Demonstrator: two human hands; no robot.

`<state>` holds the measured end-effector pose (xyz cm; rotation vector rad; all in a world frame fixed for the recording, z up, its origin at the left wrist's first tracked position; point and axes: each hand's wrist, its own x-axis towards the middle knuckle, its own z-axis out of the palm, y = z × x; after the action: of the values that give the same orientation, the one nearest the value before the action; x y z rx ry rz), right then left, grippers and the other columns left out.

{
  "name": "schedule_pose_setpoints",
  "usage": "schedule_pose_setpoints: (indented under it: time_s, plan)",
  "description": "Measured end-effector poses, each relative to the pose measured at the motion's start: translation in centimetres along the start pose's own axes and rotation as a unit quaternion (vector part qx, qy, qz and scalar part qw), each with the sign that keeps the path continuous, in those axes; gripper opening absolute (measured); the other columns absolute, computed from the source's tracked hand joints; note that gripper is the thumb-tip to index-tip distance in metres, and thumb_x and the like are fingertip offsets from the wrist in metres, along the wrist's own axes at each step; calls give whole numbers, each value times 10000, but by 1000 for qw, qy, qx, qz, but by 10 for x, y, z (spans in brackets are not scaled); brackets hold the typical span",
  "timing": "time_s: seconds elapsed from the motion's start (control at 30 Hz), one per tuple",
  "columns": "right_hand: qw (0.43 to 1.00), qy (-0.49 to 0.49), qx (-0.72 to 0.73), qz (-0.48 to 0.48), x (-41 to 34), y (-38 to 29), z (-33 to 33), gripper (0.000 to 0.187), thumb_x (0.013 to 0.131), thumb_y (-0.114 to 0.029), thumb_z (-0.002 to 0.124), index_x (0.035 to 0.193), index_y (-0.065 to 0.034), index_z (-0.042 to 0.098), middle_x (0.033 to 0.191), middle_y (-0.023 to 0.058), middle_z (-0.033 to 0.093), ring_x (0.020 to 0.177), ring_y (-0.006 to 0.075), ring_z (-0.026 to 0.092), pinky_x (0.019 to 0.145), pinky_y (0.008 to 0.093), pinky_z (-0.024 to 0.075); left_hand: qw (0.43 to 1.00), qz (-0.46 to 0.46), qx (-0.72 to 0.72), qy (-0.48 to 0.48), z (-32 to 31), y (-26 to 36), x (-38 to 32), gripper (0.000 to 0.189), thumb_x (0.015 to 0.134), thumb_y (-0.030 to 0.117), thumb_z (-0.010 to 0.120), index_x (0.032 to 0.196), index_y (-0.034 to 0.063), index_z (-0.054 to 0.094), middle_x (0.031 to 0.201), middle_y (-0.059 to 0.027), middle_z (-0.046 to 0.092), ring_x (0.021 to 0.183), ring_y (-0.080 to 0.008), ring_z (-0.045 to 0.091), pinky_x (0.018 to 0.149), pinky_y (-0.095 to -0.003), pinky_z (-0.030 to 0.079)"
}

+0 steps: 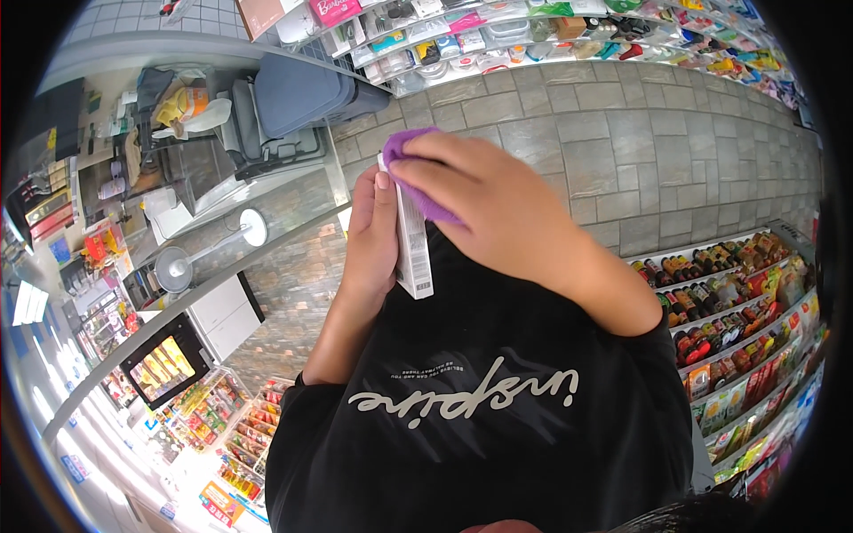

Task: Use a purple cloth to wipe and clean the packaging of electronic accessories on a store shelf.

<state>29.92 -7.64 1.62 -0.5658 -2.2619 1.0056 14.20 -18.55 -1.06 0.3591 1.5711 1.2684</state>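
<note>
A thin white box [414, 256] with a printed code on its narrow side stands nearly upright before my chest. My left hand [372, 233] grips it from the left, thumb along the edge. A purple cloth [404, 141] is bunched under the fingers of my right hand [496, 200], against the upper part of the box. The cloth and fingers hide part of the box's top and its right face.
Shelves of packaged goods [466, 43] line the far side. Racks of bottles and packets [713, 313] stand at right. At left are a glass-topped counter [333, 166], a white fan [174, 268] and a grey-blue plastic bin [300, 93]. Stone-look tiles [600, 150] cover the floor.
</note>
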Motion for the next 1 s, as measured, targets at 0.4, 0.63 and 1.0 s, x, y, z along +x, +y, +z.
schedule_pose_setpoints:
  time_s: [0.4, 0.63, 1.0]
  plan:
    - [962, -177, 207, -37, -32, -8, -11, 448, 826, -91, 780, 1262, -122, 685, 1250, 76, 683, 1127, 307, 689, 938, 396, 578, 992, -83, -84, 47, -18, 11, 23, 407, 1118, 491, 436, 1222, 123, 574, 885, -22, 601, 655, -112, 572, 491, -289, 419]
    - [998, 51, 10, -41, 19, 8, 18, 435, 855, -86, 758, 1281, -86, 667, 1280, 85, 668, 1066, 304, 693, 860, 412, 572, 996, 25, -72, 49, -4, 7, 26, 439, 1127, 483, 407, 1249, 76, 516, 902, -61, 641, 725, -131, 646, 606, -332, 583]
    - [973, -40, 209, 87, -35, 12, -8, 366, 805, 30, 729, 1158, -64, 716, 1172, 133, 714, 1078, 335, 702, 926, 400, 554, 823, -103, -479, -288, -47, 17, 44, 714, 1019, 612, 478, 1384, 3, 552, 1081, -133, 577, 757, -201, 538, 598, -323, 476]
